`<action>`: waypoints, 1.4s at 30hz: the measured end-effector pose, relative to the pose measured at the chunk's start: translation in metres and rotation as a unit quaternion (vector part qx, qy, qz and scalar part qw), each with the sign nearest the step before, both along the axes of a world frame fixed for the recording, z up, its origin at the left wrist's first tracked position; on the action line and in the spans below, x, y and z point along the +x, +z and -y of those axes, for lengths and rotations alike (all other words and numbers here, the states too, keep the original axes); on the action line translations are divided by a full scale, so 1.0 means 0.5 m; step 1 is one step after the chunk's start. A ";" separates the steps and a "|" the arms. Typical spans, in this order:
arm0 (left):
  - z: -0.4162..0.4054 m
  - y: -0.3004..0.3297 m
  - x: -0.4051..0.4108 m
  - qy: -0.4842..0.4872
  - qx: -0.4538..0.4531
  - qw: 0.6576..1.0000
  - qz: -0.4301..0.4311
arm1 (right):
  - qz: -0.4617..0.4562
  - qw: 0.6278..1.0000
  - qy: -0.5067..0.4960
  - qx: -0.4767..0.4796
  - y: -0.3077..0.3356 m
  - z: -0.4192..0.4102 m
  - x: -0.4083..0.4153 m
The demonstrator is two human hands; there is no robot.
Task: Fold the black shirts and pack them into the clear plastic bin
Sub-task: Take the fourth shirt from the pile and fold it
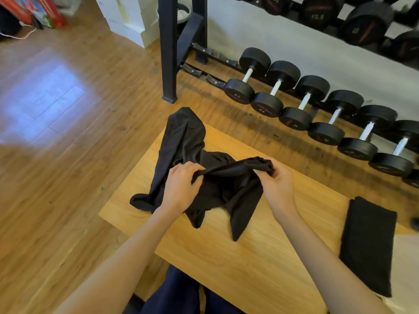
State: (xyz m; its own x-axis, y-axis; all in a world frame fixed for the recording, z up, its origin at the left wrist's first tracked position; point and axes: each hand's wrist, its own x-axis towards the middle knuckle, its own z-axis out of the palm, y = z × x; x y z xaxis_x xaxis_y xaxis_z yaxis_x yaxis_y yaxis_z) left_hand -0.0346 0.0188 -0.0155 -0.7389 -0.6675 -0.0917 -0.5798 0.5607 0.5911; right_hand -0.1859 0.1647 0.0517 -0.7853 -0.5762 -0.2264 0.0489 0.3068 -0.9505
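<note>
On the wooden surface (260,257) a crumpled black shirt (188,141) lies spread toward the far left corner, one end trailing over the far edge. Both hands hold it near the middle: the left hand (181,186) grips a bunched fold with curled fingers, and the right hand (277,184) pinches the gathered edge just beside it, lifting that part slightly. A folded black shirt (369,243) rests flat near the right edge, well apart. Beyond the surface, dumbbells (299,103) line a rack on the floor
</note>
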 end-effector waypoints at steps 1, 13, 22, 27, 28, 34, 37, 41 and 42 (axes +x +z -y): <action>0.008 -0.002 0.004 0.008 -0.008 1.000 0.001 | 0.014 1.000 -0.023 -0.003 0.003 -0.007 -0.009; 0.011 0.036 0.007 -0.055 -0.017 0.996 -0.069 | -0.086 0.986 -0.050 0.131 -0.054 -0.068 -0.059; -0.020 0.024 -0.010 -0.132 -0.033 0.989 -0.056 | -0.233 0.941 0.153 0.193 -0.072 -0.032 0.004; -0.035 0.030 -0.023 -0.108 0.044 0.990 -0.085 | -0.234 0.928 0.263 0.122 -0.070 0.013 0.063; -0.039 0.031 -0.024 -0.093 0.070 0.988 -0.097 | -0.223 0.933 0.256 0.120 -0.072 0.021 0.070; -0.035 0.035 -0.026 -0.110 0.150 0.977 -0.104 | -0.215 0.944 0.207 0.138 -0.083 0.037 0.078; -0.009 0.038 -0.023 -0.133 0.133 0.980 -0.069 | -0.202 0.952 0.183 0.138 -0.075 0.031 0.073; 0.043 0.038 -0.029 -0.232 0.017 0.973 0.005 | -0.205 0.963 0.147 0.096 -0.063 0.015 0.050; 0.057 0.038 -0.030 -0.252 -0.031 0.967 0.018 | -0.202 0.967 0.130 0.086 -0.061 0.010 0.044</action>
